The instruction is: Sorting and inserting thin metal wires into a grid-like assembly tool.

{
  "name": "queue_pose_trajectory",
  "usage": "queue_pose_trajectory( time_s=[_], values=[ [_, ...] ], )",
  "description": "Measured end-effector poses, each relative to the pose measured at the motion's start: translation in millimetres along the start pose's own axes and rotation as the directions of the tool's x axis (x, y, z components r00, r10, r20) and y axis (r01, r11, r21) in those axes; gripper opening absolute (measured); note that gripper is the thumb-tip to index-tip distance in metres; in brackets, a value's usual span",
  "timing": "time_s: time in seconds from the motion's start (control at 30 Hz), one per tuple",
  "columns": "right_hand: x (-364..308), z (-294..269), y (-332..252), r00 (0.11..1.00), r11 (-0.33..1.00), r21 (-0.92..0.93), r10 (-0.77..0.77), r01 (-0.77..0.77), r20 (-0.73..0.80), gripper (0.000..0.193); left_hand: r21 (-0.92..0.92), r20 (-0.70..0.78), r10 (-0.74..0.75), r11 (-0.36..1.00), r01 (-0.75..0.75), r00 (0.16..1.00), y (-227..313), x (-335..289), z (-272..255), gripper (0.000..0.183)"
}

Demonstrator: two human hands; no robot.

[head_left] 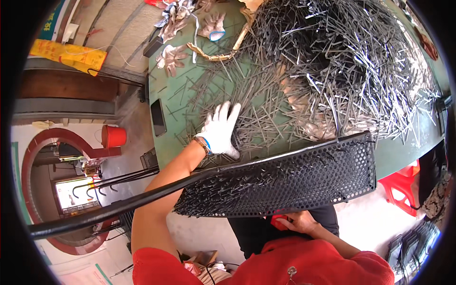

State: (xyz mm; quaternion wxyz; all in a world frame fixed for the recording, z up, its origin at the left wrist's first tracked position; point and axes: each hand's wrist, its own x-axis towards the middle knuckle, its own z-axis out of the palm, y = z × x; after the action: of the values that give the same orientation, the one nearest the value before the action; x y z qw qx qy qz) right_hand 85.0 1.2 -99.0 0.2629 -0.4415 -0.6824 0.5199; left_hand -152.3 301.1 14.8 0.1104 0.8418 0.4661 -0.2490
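My left hand (220,133), in a white glove, rests palm down with fingers spread on the green table (167,88). Thin dark rods (261,118) lie scattered beside its fingertips and to its right. Between the table edge and my body stands a black perforated panel (327,175); many short pin-like pieces stick out of the holes on its left part. A long black bar (118,206) runs from its upper edge to the lower left, across my left forearm. Below the panel, by my lap, my bare right hand (304,222) has its fingers curled on a red object (279,222), partly hidden.
A large heap of rods (375,80) covers the table's far right. Several work gloves (212,26) lie at the far left, near a torn brown strip (243,35). A phone-like dark slab (157,117) sits at the left edge. On the floor right is a red stool (401,189).
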Motion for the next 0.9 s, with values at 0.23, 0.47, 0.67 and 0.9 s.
queue_pose_trajectory(
  time_s=[0.23, 0.47, 0.67, 0.9],
  values=[
    [3, 9, 6, 0.987, 0.993, -0.045, -0.112, 0.108, -0.112, 0.021, -0.271, -0.095, -0.237, 0.941, 0.204, 0.967, -28, 11, 8, 0.118],
    [-5, 14, 13, 0.997, 0.997, -0.067, -0.051, 0.047, -0.060, 0.022, -0.016, -0.141, -0.186, 0.982, 0.186, 0.972, -37, 33, 2, 0.069],
    [-1, 15, 12, 0.975, 0.987, -0.085, -0.148, 0.135, -0.164, 0.017, 0.040, -0.283, -0.179, 0.979, 0.198, 0.942, -36, 36, 13, 0.063],
    [1, 14, 9, 0.983, 0.989, -0.090, -0.127, 0.115, -0.135, 0.018, 0.119, -0.312, -0.116, 0.980, 0.160, 0.943, -37, 45, 9, 0.049]
  ],
)
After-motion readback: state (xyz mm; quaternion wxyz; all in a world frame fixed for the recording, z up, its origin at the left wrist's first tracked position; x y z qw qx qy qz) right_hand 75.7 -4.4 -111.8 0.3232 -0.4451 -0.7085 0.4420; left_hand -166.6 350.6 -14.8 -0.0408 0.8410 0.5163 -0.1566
